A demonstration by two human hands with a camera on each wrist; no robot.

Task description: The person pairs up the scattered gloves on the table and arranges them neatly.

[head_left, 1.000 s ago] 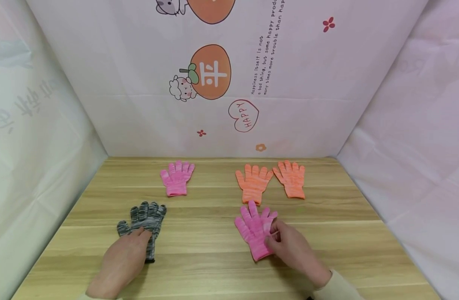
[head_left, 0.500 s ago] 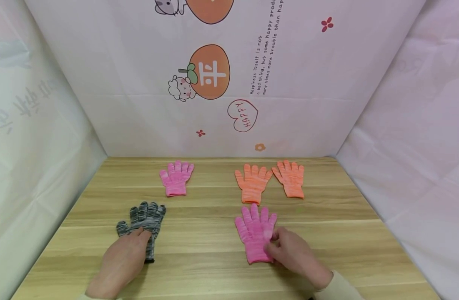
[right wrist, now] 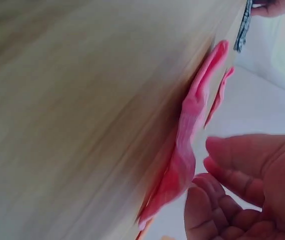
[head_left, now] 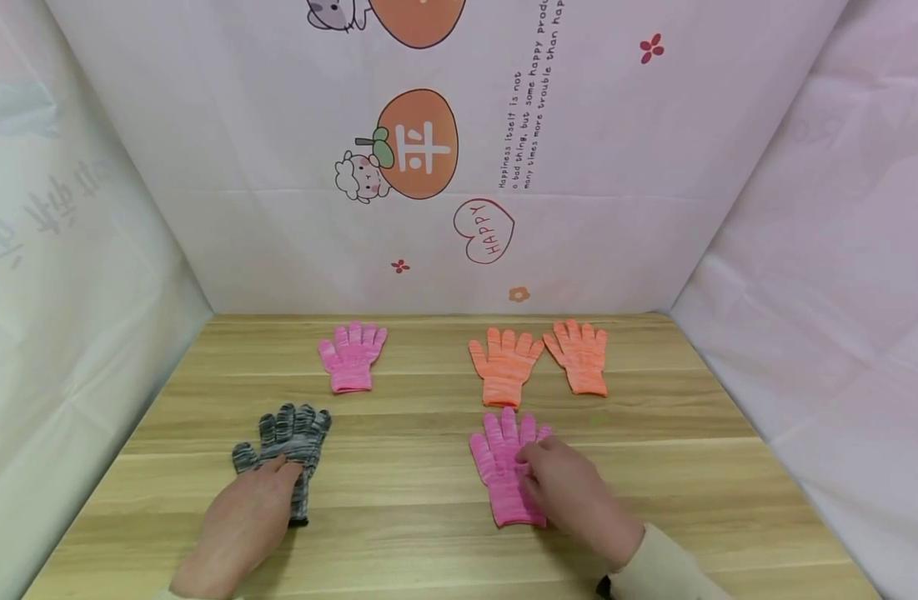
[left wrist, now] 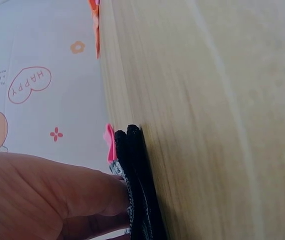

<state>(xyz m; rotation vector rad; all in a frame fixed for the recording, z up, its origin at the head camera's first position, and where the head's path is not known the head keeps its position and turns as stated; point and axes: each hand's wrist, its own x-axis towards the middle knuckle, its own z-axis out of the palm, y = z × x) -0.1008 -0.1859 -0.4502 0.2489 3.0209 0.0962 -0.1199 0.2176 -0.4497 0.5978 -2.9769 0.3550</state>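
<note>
At the left of the head view, my left hand [head_left: 241,518] rests its fingertips on a black-and-grey knit glove [head_left: 295,444]. The left wrist view has the same glove [left wrist: 140,185] edge-on, flat on the wood under those fingers. My right hand [head_left: 574,492] hovers at the right side of a pink knit glove [head_left: 507,487], covering part of its palm and little finger. In the right wrist view the right fingers are loosely bent, with a gap between thumb and fingertips and nothing pinched. The pink glove [right wrist: 185,145] lies flat, fingers spread.
Behind, a second pink glove [head_left: 351,361] lies at left. Two orange gloves, one [head_left: 505,371] left of the other [head_left: 584,361], lie close together at right. White printed cloth [head_left: 278,233] walls the wooden table [head_left: 398,500] at back and sides.
The pink glove was turned from slanted to upright and its bent fingers now lie spread. My right hand has let go of its edge and moved up over its palm. The left hand stays put.
</note>
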